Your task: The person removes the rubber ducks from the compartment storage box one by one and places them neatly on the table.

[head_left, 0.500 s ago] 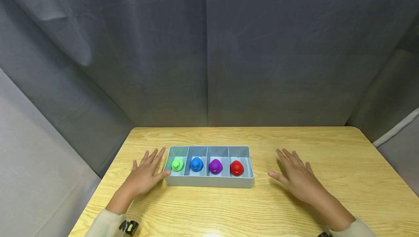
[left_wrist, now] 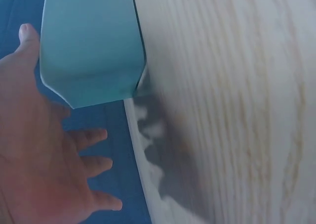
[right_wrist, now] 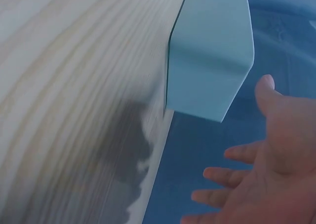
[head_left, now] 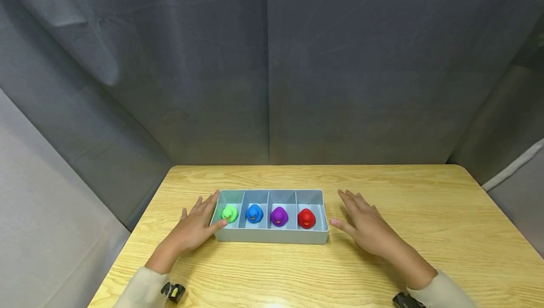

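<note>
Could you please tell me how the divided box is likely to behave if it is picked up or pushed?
The divided box will probably stay stiff, as its sides look straight and unbent. It seems unlikely to tip when pushed, being long and low. If tilted, the ducks might shift, since bare compartment floor shows around them.

We note a wood-grain worktop (head_left: 272, 268), far corners rounded; directly on it sits one grey-blue four-compartment tray (head_left: 272, 236).
</note>
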The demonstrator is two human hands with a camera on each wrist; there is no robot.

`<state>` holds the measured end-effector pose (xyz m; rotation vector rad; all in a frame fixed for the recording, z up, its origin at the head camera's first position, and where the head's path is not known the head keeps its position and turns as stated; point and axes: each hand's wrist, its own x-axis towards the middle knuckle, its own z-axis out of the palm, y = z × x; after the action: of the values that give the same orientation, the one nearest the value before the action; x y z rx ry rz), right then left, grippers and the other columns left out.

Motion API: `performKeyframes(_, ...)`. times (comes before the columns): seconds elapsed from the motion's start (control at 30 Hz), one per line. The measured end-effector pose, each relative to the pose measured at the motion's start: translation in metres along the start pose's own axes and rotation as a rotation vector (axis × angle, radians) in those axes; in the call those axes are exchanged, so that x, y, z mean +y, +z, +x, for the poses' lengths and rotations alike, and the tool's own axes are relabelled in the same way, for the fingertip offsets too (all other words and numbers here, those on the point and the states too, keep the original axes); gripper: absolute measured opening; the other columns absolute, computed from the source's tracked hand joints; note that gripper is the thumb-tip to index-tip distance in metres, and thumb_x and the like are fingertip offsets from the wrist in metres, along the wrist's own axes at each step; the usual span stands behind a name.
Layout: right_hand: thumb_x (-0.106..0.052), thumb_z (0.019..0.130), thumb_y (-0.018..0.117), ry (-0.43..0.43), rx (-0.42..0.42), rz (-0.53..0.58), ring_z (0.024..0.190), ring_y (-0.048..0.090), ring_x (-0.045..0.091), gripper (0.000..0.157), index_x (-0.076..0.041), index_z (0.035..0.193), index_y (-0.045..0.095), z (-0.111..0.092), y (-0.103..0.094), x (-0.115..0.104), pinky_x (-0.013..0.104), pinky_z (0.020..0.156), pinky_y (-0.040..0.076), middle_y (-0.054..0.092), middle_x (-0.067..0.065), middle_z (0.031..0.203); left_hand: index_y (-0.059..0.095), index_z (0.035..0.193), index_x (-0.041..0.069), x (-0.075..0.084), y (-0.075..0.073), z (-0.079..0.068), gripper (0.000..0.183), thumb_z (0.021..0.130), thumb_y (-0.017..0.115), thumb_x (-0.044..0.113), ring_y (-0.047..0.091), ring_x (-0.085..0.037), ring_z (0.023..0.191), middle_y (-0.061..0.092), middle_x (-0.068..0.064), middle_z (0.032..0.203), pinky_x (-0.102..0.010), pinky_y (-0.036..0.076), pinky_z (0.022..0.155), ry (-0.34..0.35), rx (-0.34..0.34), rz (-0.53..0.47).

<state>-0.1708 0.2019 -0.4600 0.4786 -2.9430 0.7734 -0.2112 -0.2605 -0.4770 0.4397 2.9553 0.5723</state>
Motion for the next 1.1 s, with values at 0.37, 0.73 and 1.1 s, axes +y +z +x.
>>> performKeyframes(0.37,-0.053,0.103,0.057,-0.040,-0.024,0.112,0.147,0.031,0.054,0.081,-0.009,0.164,0.027,0.010,0.015,-0.014,0.074,0.108,0.034,0.031,0.028,0.163,-0.005,0.167,0.026,0.000,0.005,0.004,0.090,0.104,0.051,0.057,0.010,-0.042,0.157,0.017,-0.013,0.171,-0.079,0.003,0.114,-0.009,-0.065,-0.135)
performKeyframes(0.73,-0.052,0.104,0.055,-0.038,-0.104,0.188,0.146,0.035,0.052,0.081,-0.007,0.164,0.025,0.019,0.023,-0.024,0.068,0.112,0.035,0.025,0.028,0.165,-0.013,0.165,0.034,0.000,0.008,0.005,0.090,0.106,0.052,0.053,0.017,-0.045,0.155,0.004,-0.012,0.173,-0.073,0.015,0.118,-0.001,-0.107,-0.281)
performKeyframes(1.1,-0.046,0.103,0.060,-0.053,-0.127,0.237,0.140,0.040,0.058,0.075,-0.006,0.161,0.034,0.028,0.027,-0.021,0.072,0.107,0.038,0.023,0.036,0.162,-0.014,0.164,0.036,-0.002,0.011,0.006,0.100,0.100,0.062,0.053,0.018,-0.047,0.154,0.003,-0.012,0.173,-0.070,0.021,0.118,0.015,-0.118,-0.402)
